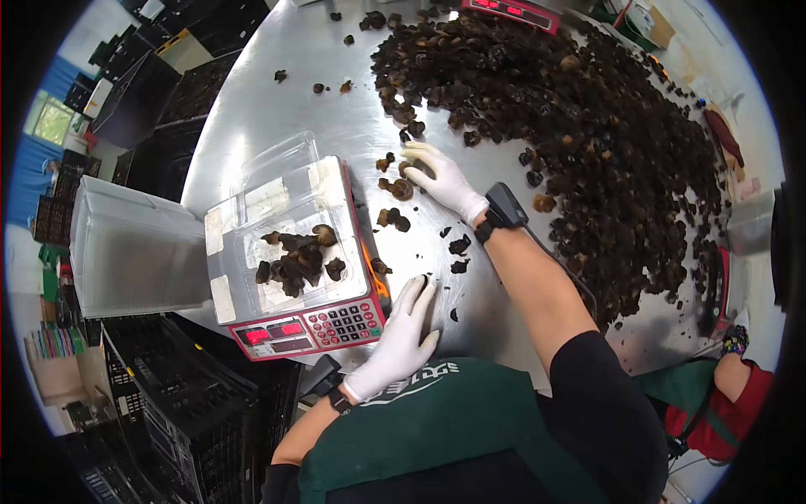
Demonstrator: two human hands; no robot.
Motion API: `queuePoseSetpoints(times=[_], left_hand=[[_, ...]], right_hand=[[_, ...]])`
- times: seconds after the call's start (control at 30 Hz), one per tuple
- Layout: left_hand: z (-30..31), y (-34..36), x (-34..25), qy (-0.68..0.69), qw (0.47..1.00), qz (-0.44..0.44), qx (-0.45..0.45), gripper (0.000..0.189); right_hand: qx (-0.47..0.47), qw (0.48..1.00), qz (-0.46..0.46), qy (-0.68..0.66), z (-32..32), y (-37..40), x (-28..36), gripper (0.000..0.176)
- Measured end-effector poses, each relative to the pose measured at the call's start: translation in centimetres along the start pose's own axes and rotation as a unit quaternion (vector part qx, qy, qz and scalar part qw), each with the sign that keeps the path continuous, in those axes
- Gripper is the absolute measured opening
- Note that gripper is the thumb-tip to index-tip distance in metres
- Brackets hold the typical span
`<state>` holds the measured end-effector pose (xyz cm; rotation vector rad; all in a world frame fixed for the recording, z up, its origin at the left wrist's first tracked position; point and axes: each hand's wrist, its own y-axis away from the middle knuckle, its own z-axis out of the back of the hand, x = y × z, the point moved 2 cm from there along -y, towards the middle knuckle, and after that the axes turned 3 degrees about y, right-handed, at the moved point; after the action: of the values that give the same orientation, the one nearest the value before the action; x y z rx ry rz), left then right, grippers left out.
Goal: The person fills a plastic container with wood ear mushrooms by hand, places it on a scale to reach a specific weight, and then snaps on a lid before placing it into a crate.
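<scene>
The scale, white-topped with a red body, stands on the steel table, its red digits lit. On its pan rests a clear plastic container, and inside that lies a small cluster of dark brown, wrinkled pieces. An orange item shows along the scale's right edge.

Just beside the scale's lower right corner is the left hand, white-gloved and loose, its thumb well apart from the fingers, with a dark bit at the fingertips. The right hand, gloved likewise, is apart from it, to the upper right of the scale. Its fingertips meet a brown piece there; whether they grip it I cannot tell, as the fingers cover the contact.

More loose pieces lie just right of the scale. A broad heap of the same stuff spreads well to its right. Left of the scale stands a translucent tub, and below it are black crates.
</scene>
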<state>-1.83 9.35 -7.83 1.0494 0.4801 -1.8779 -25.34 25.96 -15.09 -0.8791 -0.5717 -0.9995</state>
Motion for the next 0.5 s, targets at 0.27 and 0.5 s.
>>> queuePoseSetpoints(times=[0.27,0.5], left_hand=[[-3.6,-2.2,1.2,-0.037,0.974,0.082,-0.207,0.085],[-4.9,-6.4,2.6,-0.137,0.947,0.097,-0.274,0.067]], right_hand=[[0.220,0.955,0.196,0.013,-3.9,-2.5,2.2,0.033],[0.280,0.938,0.188,-0.079,2.6,8.2,3.9,0.021]])
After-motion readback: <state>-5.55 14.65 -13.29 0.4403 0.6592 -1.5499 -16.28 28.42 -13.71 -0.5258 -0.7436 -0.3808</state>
